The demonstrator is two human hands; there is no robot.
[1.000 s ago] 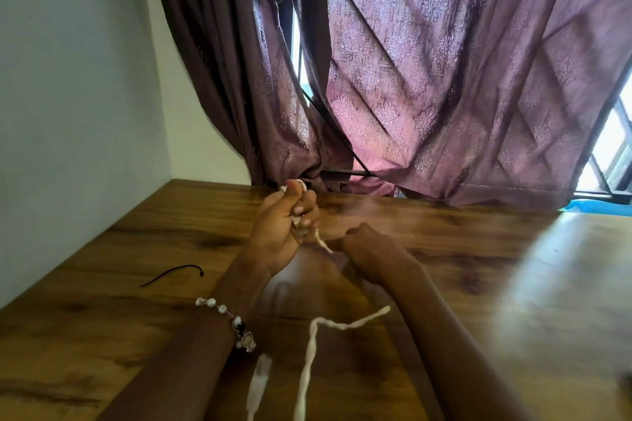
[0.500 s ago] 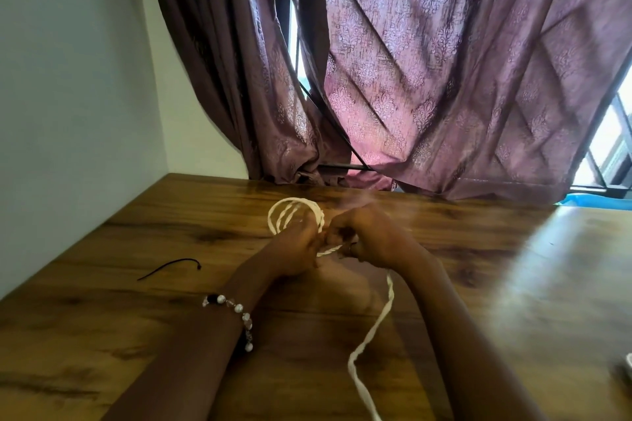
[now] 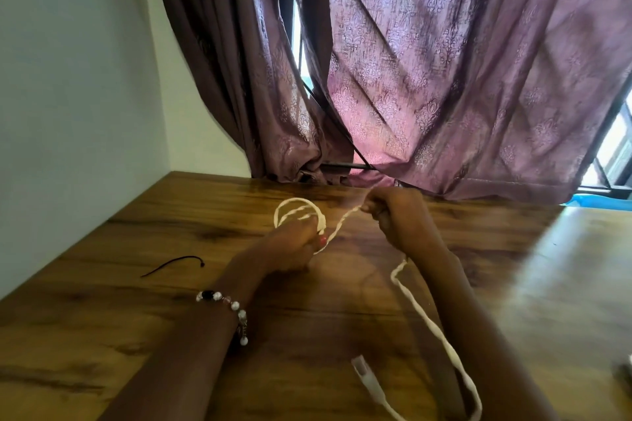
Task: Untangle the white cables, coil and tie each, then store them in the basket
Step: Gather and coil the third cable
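Above the wooden table (image 3: 342, 335), near its far edge, the left hand's fingers (image 3: 309, 238) curl around the gathered base of the white cable (image 3: 431, 321), pinching several small loops that stand up just beyond the knuckles, toward the curtain side of the table. The left hand (image 3: 287, 249) hovers a little over the tabletop, with a beaded bracelet (image 3: 225, 304) on its wrist. Beside it, closer to the table's far edge, the right hand (image 3: 396, 215) is clenched around the same cable, pulling a short twisted stretch taut between the two hands. From under the right hand the cable drops and trails along the right forearm toward the table's near edge, where it bends back to a flat white plug (image 3: 367, 374). On the table's left part, well apart from the hands, lies a thin black tie (image 3: 174, 265). Behind the table's far edge hangs a purple patterned curtain (image 3: 444, 72).
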